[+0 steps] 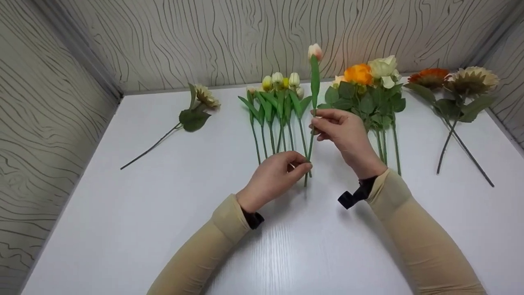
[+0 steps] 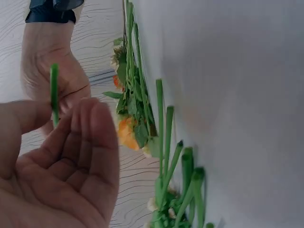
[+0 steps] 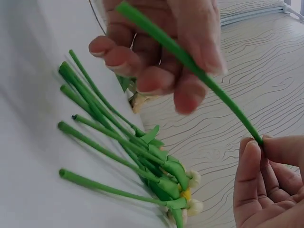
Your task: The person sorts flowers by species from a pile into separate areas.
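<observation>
Upright in front of me is a pink-and-white tulip with one long green leaf. My right hand pinches its stem below the leaf. Lower down, near the cut end, the thumb and fingers of my left hand close on the same stem. In the left wrist view the stem end sticks out past the left thumb. Just left of it, a row of white, yellow and pale tulips lies on the white table, some stems partly hidden behind my left hand.
Orange and cream flowers with broad leaves lie right of the tulips, partly behind my right hand. Two crossed flowers, one rust and one cream, lie far right. A single cream flower lies at left. Patterned walls edge the table.
</observation>
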Demonstrator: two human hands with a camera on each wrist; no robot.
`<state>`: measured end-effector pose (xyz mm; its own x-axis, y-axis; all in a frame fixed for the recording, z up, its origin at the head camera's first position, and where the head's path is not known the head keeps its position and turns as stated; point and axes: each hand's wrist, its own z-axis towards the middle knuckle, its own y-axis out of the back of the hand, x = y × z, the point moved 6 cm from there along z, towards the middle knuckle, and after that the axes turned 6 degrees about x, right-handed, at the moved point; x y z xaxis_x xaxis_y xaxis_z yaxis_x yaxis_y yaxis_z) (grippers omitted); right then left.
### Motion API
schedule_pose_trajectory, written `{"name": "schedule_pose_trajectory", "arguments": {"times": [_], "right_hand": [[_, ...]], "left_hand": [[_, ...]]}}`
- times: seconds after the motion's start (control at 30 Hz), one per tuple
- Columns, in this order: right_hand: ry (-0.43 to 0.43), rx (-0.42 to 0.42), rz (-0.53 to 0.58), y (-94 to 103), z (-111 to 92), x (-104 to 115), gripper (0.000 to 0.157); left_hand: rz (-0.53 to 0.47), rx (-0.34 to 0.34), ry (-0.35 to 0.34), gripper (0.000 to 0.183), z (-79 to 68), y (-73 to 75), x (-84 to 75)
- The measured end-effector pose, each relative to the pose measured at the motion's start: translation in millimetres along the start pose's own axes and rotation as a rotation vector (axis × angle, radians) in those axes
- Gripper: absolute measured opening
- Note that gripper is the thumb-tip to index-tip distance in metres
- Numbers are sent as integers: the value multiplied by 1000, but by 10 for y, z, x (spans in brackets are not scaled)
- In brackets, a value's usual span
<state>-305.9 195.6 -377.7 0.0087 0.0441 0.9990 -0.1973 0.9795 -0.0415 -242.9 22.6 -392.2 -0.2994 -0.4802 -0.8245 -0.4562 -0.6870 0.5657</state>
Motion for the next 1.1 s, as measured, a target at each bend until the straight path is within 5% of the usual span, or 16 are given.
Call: {"name": "schedule_pose_trajectory", "arguments": {"times": [0.13, 0.27, 0.6, 1.1], "right_hand": [[-54, 14, -140, 65, 149, -82, 38], [-131, 31, -244, 78, 326, -174, 42], [-227, 49, -383, -22, 594, -356, 38], [-230, 48, -444, -26, 619, -403, 34]], "left_hand": [[353, 48, -38, 18, -62, 4, -138], [477, 106, -45, 17, -99, -47, -185], [461, 157, -72, 19, -116, -105, -219], [404, 172, -39, 20, -117, -39, -142]]}}
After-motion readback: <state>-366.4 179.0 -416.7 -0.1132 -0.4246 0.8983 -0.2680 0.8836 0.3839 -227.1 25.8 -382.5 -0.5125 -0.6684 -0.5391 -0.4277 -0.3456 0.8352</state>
